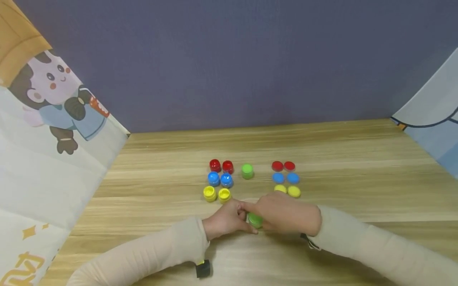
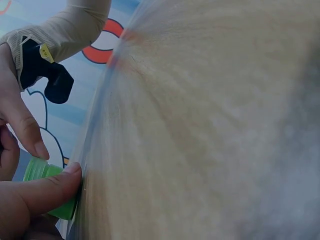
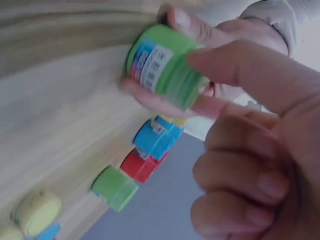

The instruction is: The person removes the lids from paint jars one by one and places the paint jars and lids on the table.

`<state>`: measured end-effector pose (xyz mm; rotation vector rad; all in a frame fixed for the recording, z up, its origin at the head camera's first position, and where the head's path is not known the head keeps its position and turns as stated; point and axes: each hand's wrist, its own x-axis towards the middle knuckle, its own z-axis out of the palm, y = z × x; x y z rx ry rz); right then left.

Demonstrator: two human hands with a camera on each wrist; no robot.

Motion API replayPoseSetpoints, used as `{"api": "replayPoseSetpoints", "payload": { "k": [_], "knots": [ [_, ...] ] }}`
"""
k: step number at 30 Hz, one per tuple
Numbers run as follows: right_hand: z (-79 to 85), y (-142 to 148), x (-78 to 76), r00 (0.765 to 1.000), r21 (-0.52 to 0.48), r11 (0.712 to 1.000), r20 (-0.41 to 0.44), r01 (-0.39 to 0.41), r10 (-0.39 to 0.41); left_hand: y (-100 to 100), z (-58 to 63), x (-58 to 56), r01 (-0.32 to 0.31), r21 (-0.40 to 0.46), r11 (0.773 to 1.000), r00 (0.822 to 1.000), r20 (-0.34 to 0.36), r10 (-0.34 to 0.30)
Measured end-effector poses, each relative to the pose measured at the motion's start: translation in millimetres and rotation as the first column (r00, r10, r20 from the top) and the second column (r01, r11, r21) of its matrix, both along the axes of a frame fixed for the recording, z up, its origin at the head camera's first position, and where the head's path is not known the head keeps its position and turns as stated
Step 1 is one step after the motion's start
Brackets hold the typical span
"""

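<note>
A small green paint jar (image 1: 255,219) with a ridged green lid (image 3: 186,80) stands on the table near the front, between both hands. My left hand (image 1: 229,218) grips the jar's body low down, its thumb along the near side. With thumb and index finger my right hand (image 1: 286,212) pinches the lid, its other fingers curled in the right wrist view. The lid sits on the jar. In the left wrist view the left thumb covers part of the green jar (image 2: 62,210), and the right fingertips are at the lid.
Uncapped red jars (image 1: 227,167), blue jars (image 1: 226,180) and yellow jars (image 1: 210,194) stand in pairs left of centre. Beside them is another lidded green jar (image 1: 247,171). Red lids (image 1: 277,166), blue lids (image 1: 293,178) and yellow lids (image 1: 294,191) lie to the right.
</note>
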<state>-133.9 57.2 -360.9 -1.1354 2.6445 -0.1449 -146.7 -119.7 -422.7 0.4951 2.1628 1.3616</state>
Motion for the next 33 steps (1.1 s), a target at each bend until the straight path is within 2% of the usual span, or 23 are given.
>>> {"api": "replayPoseSetpoints", "payload": {
  "k": [2, 4, 6, 9, 13, 16, 19, 26, 33],
  "knots": [
    [1.2, 2, -0.8, 0.999, 0.023, 0.999, -0.013, -0.029, 0.029, 0, 0.1, 0.2, -0.005, 0.005, 1.000, 1.000, 0.014, 0.005],
    [1.4, 4, -1.3, 0.999, 0.002, 0.999, -0.011, -0.048, 0.048, 0, 0.3, 0.4, -0.006, 0.003, 1.000, 1.000, 0.018, 0.006],
    [0.8, 5, -0.8, 0.999, -0.044, 0.998, 0.011, -0.053, 0.053, 0, 0.4, 0.5, -0.004, 0.000, 1.000, 1.000, 0.016, 0.004],
    [-1.4, 7, 1.9, 0.998, -0.154, 0.988, 0.067, -0.005, 0.016, 0, 0.2, 0.3, 0.004, -0.006, 1.000, 1.000, 0.003, -0.004],
    [-5.8, 3, 7.4, 0.990, -0.239, 0.962, 0.066, 0.135, -0.122, 0, -0.1, -1.2, 0.008, -0.005, 1.000, 1.000, -0.002, -0.008],
    [-10.9, -2, 10.9, 0.972, -0.248, 0.941, 0.020, 0.232, -0.235, 1, -0.5, -1.6, 0.002, -0.004, 1.000, 1.000, 0.005, -0.002],
    [-16.4, -6, 12.5, 0.958, -0.232, 0.934, -0.021, 0.273, -0.285, 2, -1.1, -1.7, -0.003, -0.001, 1.000, 1.000, 0.011, 0.003],
    [-20.1, -7, 11.7, 0.960, -0.215, 0.938, -0.008, 0.271, -0.279, 2, -3.5, -2.2, 0.004, -0.018, 1.000, 1.000, -0.015, -0.005],
    [-13.9, -3, 6.5, 0.974, -0.200, 0.953, 0.074, 0.226, -0.215, 0, -3.6, -2.8, 0.021, 0.013, 1.000, 1.000, 0.003, -0.021]
  ]
}}
